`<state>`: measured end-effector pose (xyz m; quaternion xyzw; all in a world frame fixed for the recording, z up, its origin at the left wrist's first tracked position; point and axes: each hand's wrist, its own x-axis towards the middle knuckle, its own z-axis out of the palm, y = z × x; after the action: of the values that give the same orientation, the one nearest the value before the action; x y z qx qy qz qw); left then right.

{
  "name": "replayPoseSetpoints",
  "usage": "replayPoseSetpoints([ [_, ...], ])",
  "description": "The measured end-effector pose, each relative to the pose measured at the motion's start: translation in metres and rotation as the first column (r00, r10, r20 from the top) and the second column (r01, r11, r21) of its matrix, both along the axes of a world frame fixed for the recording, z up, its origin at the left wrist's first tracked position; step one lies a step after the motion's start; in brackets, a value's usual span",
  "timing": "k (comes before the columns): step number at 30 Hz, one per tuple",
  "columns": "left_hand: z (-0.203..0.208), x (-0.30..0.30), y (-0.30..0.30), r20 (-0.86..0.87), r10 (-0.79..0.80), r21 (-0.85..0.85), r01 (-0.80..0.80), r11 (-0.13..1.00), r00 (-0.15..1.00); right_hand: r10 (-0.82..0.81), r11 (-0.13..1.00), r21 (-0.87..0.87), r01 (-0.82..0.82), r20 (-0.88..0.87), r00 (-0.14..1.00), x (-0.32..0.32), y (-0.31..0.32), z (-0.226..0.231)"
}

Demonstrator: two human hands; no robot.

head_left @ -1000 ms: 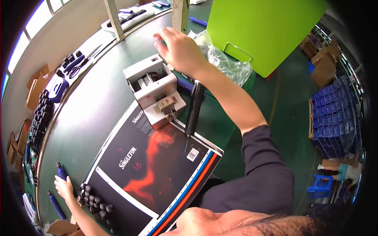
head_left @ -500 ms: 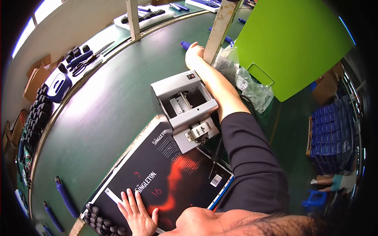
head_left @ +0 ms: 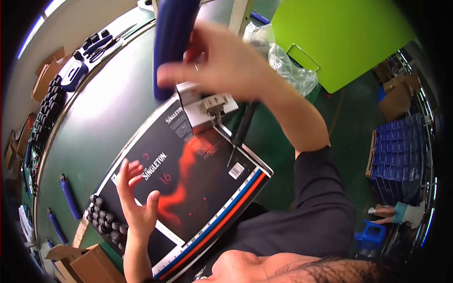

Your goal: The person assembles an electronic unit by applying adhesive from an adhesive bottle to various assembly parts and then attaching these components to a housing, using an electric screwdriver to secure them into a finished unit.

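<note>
My right hand [head_left: 226, 66], blurred by motion, is raised near the camera with its fingers around a dark blue cylinder [head_left: 173, 47]. The hand and cylinder hide most of a grey metal fixture [head_left: 200, 122] standing on the table below. My left hand [head_left: 137, 198] hovers above a black-and-red printed sheet [head_left: 188, 212], fingers apart and nothing in them. Beside the left wrist sits a cluster of small black round parts [head_left: 106, 219]. A black-handled tool with a thin metal shaft [head_left: 243, 125] lies on the sheet's far right, next to the fixture.
Blue cylinders [head_left: 71, 195] lie on the green table [head_left: 94, 155] at left. An open cardboard box [head_left: 92, 264] is at the lower left. Clear plastic bags [head_left: 288, 66] and a green board [head_left: 344, 37] stand at the far right. More black parts [head_left: 49, 111] line the left edge.
My right hand has come back from the far side of the table, bringing a blue cylinder up close. My left hand has lifted off the printed sheet. The view has shifted.
</note>
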<state>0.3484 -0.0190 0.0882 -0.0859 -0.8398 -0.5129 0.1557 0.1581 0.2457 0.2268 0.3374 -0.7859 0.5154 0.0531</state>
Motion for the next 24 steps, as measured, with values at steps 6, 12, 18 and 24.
replayPoseSetpoints([
  [6,0.023,-0.002,0.076,0.228,-0.351,0.315,0.272,0.909,0.908,0.012,0.913,0.39,-0.119,0.265,0.964,0.126,0.035,-0.09],
  [12,0.001,-0.009,0.073,0.066,-0.239,-0.376,0.246,0.893,0.969,-0.767,0.467,0.496,0.732,-0.185,0.614,0.091,0.115,-0.154],
  [18,-0.005,0.0,0.116,0.089,-0.395,-0.679,0.346,0.647,0.914,-0.769,0.604,0.379,0.701,0.046,0.638,0.06,0.103,-0.188],
  [24,-0.002,-0.009,0.084,0.313,-0.22,-0.415,0.342,0.843,0.924,-0.449,0.76,-0.229,0.608,0.492,0.746,0.051,0.11,-0.204],
])
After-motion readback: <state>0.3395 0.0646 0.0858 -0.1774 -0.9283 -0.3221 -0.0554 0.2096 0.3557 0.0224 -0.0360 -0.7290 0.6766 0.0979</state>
